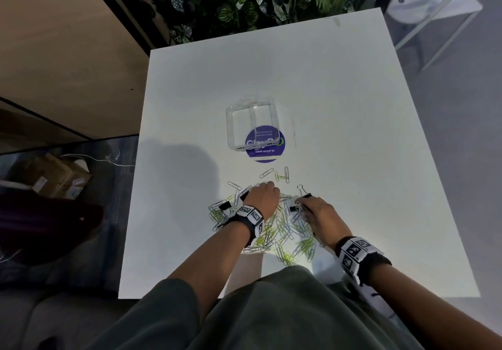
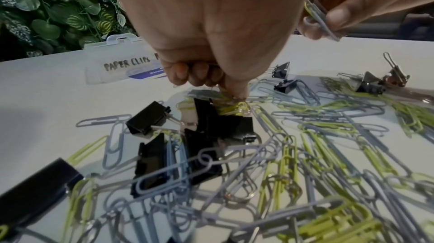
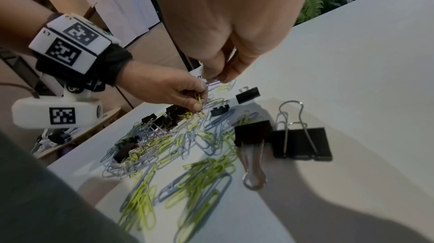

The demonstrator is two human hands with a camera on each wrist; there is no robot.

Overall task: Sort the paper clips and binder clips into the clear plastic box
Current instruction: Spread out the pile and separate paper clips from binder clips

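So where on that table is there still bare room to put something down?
The table is bare on the far half beyond the clear plastic box, along the right side, and left of the box. It's crowded near the person: the pile of paper clips and binder clips spreads under the left hand and right hand.

Dim, cool overhead light; soft shadows fall across the white counter (image 1: 326,99) toward the left and near edge. Wide-angle bending curves all edges. Wrist views show blur in nearest paper clips (image 2: 328,224).
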